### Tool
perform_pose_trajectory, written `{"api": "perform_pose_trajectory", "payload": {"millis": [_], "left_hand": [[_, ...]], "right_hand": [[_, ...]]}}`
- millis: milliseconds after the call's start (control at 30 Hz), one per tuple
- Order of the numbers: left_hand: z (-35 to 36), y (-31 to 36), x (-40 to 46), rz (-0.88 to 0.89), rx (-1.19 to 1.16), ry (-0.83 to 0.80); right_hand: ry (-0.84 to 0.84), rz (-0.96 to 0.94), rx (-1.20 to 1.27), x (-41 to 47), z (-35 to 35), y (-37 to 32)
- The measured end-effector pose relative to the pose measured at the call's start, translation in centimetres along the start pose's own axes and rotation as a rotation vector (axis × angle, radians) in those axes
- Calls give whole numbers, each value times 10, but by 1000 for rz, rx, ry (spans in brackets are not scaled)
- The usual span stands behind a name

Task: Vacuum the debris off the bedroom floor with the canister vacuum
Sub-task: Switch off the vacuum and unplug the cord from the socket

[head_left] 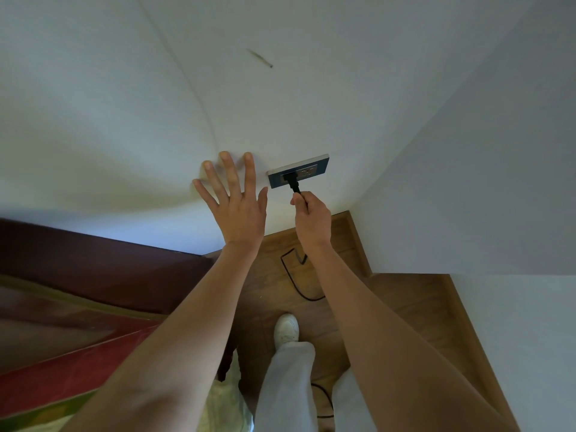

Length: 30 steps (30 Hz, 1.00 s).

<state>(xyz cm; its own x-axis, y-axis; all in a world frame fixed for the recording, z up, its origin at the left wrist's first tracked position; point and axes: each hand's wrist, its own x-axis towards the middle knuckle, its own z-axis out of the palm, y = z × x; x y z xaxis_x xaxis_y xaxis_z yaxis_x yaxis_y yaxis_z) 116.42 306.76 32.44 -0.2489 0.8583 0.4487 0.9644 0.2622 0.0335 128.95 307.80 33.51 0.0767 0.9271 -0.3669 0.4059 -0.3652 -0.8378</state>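
Observation:
A black plug (292, 181) sits in the left socket of a dark blue wall outlet (311, 172) low on the white wall. My right hand (310, 218) pinches the black cord just below the plug. The power cord (294, 277) loops over the wooden floor beneath and runs back between my legs. My left hand (235, 199) lies flat against the wall with fingers spread, just left of the outlet. The canister vacuum is not in view.
A bed with a dark red headboard (103, 266) and a red patterned cover (62, 353) fills the lower left. White walls meet in a corner (355, 210) at the right. My white shoe (286, 328) stands on the narrow wooden floor strip (405, 307).

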Motion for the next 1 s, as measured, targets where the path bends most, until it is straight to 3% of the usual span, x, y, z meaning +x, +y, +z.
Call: {"api": "perform_pose_trajectory", "payload": {"millis": [300, 400, 500, 700, 1000], "left_hand": [[-1, 1, -1, -2, 21, -11], [-2, 6, 2, -32, 9, -40], [2, 8, -2, -52, 35, -46], [-33, 16, -5, -101, 55, -253], [-101, 41, -95, -86, -100, -521]], "right_hand": [[-41, 37, 7, -6, -5, 0], [-61, 202, -109, -82, -32, 75], [-127, 187, -127, -137, -57, 122], [-234, 16, -83, -67, -59, 62], [-294, -92, -96, -90, -102, 16]]}}
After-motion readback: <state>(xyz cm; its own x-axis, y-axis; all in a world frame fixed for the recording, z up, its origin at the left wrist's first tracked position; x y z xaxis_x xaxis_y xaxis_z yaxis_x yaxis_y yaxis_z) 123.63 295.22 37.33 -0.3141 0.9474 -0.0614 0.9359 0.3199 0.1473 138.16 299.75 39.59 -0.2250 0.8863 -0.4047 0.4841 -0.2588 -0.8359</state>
